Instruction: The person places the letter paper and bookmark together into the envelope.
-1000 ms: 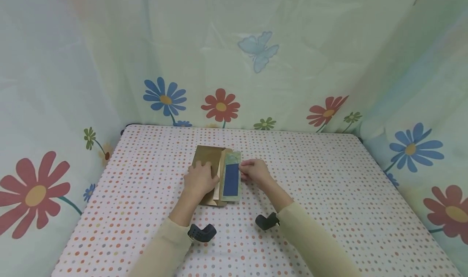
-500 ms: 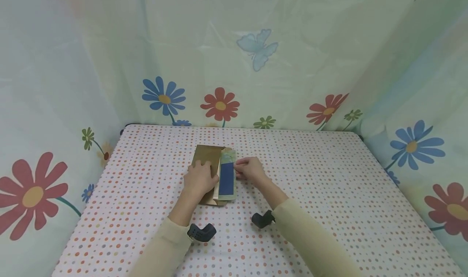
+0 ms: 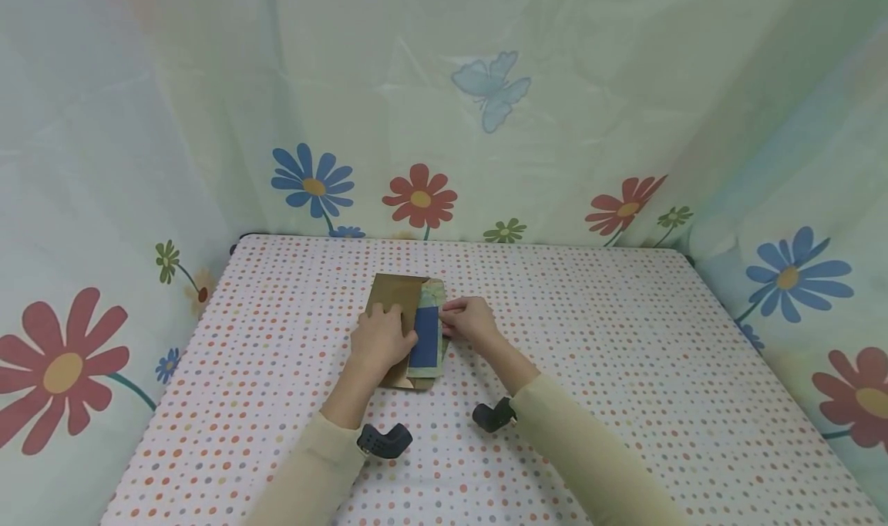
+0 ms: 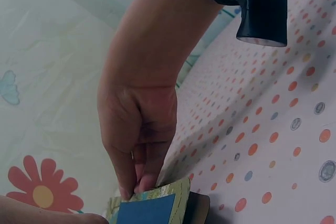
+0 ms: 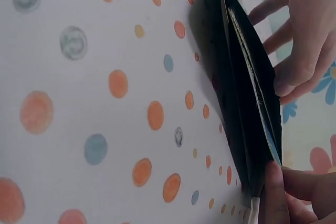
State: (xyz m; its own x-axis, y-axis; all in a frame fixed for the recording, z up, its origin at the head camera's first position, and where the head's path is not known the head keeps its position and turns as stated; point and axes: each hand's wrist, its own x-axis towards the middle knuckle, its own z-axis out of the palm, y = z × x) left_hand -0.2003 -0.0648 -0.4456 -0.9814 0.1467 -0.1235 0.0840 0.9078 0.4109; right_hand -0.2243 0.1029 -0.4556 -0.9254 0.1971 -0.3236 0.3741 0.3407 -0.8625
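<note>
A gold envelope (image 3: 401, 288) lies on the dotted tabletop, its opening facing right. My left hand (image 3: 378, 341) rests on top with fingers spread, the thumb close to the opening edge. Partly inside the envelope is a flat card (image 3: 425, 338) with a green patterned border and a blue panel; its left part is hidden. My right hand (image 3: 472, 322) pinches the card's right edge between thumb and fingers, also visible in the left wrist view over the card (image 4: 149, 211). Seen edge-on in the right wrist view, the envelope (image 5: 269, 72) gapes around the card's edge.
A white tablecloth (image 3: 590, 341) with coloured dots covers the table. Floral curtains (image 3: 555, 125) enclose the back and both sides. Black camera mounts (image 3: 385, 441) sit at both wrists, above the cloth.
My right hand has moved left, sliding the card leftward from over the envelope's right edge to partly under its front. My left hand has stayed in place on the envelope.
</note>
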